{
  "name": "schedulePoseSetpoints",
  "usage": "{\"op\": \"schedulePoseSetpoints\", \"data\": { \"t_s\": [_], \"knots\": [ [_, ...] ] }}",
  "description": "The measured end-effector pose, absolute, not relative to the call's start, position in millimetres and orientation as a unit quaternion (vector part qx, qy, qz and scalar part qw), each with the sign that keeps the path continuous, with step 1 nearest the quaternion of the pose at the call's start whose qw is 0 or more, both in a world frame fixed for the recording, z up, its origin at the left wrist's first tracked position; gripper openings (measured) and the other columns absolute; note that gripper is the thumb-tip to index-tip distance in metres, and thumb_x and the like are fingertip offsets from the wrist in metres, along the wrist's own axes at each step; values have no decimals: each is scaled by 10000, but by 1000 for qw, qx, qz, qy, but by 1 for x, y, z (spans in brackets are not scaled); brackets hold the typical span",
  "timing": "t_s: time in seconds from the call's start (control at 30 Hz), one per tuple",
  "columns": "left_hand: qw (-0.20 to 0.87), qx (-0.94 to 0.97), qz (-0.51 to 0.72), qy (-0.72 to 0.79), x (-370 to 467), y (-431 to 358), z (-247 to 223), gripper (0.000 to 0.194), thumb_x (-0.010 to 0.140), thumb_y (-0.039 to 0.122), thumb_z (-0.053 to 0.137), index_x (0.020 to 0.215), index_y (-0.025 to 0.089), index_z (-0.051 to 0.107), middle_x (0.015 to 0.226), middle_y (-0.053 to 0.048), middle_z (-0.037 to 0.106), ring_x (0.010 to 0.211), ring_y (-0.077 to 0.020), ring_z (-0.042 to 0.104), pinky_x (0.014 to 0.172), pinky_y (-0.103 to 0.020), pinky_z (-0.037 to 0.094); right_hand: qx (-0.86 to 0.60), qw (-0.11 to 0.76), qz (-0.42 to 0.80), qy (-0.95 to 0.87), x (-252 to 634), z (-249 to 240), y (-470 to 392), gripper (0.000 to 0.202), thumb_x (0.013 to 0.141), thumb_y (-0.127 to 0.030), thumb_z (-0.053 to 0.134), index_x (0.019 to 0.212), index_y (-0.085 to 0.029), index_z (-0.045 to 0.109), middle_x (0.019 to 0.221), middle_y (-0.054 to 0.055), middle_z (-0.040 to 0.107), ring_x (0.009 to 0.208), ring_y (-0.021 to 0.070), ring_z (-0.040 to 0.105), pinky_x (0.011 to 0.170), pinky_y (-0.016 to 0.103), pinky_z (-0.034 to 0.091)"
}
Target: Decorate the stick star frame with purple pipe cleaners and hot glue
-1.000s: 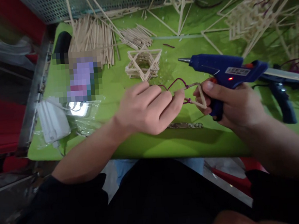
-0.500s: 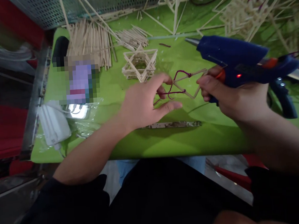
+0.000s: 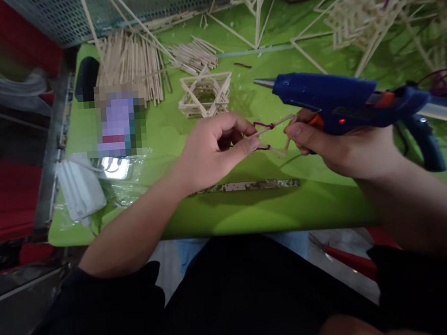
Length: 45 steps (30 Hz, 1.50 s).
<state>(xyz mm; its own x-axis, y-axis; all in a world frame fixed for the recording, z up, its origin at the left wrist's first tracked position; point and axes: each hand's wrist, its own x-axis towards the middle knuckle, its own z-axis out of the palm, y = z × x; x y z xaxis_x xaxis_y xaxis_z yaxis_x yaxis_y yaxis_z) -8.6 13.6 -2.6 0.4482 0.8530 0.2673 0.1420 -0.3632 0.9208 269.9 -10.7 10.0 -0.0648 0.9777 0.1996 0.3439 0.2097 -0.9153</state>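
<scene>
A small frame of wooden sticks (image 3: pixel 281 120) with dark red cord (image 3: pixel 265 126) tied on it spans the gap between my hands. My left hand (image 3: pixel 222 144) pinches its left end between thumb and fingers. In my right hand (image 3: pixel 332 144) is a blue glue gun (image 3: pixel 329 96), its metal nozzle pointing left and a red light lit on its side. The thumb and fingertips of that same hand also pinch the frame's right end. Just behind my left hand, a star-shaped stack of sticks (image 3: pixel 205 95) rests on the green table (image 3: pixel 249 214).
Loose sticks (image 3: pixel 136 66) and a shorter pile (image 3: pixel 195 55) lie at the back left. Larger stick structures (image 3: pixel 354 20) stand at the back right. A white power bank (image 3: pixel 81 190) is at left. A patterned strip (image 3: pixel 248 185) lies near the front edge.
My left hand has closed from spread fingers onto the stick frame. My right hand, the glue gun and the frame's right end have shifted left; the gun's nozzle is slightly lower.
</scene>
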Motion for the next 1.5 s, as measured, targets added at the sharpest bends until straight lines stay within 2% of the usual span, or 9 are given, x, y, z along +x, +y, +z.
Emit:
{"op": "schedulePoseSetpoints", "data": {
  "t_s": [0.13,0.3,0.43,0.6,0.7,0.9,1.1,1.3,1.5],
  "knots": [
    [432,722,409,353,-8,15,-1,202,1088,442,871,996,264,848,848,-28,792,626,-128,629,522,-299,447,-482,484,425,-594,264,12,-10,274,1017,-456,975,967,-211,861,848,39,785,634,125,662,573,330,538],
    [366,682,492,399,-7,21,-4,340,1113,587,843,996,268,831,836,-7,773,672,-132,697,566,-282,531,-449,592,434,-510,256,16,-4,277,966,-418,1027,923,-209,850,993,76,862,611,167,730,477,349,529],
    [327,649,551,411,-8,30,-11,407,1118,668,805,1021,273,798,852,0,767,751,-141,761,645,-281,609,-463,588,451,-486,254,17,-3,289,953,-373,1021,845,-193,823,1027,69,856,528,146,696,453,355,503],
    [331,622,567,426,-8,37,-17,372,1137,624,799,1026,270,776,861,3,765,801,-145,789,701,-284,639,-478,568,442,-504,258,12,-6,421,955,-483,1017,742,-228,758,896,47,790,529,149,670,462,361,493],
    [332,616,570,430,-8,37,-16,348,1152,590,789,1020,270,763,879,-1,776,814,-152,798,718,-295,650,-497,547,437,-512,259,9,-7,381,969,-557,998,846,-259,795,886,34,784,549,161,664,471,371,486],
    [345,601,572,440,-7,36,-13,293,1157,524,797,1015,269,764,868,5,787,819,-153,810,743,-299,666,-476,523,459,-538,259,8,-5,318,1009,-559,963,943,-269,850,1176,78,838,627,148,676,535,402,503],
    [346,602,587,415,-7,39,-16,296,1148,493,815,981,260,743,844,17,771,799,-139,795,728,-280,645,-511,507,432,-544,260,7,-11,477,1026,-636,928,796,-242,791,947,90,813,576,168,664,510,401,481],
    [334,593,571,459,-6,37,-12,285,1149,433,814,955,249,715,862,-2,794,810,-148,797,719,-279,642,-532,479,434,-547,260,4,-12,417,1015,-639,942,962,-234,859,1084,135,878,630,206,746,471,387,475],
    [300,604,555,487,-8,41,-15,380,1160,580,774,969,258,708,897,-25,833,844,-163,826,680,-266,626,-515,506,429,-542,259,2,-7,330,1023,-580,947,961,-266,869,1197,121,888,622,188,700,521,427,534]
  ]
}}
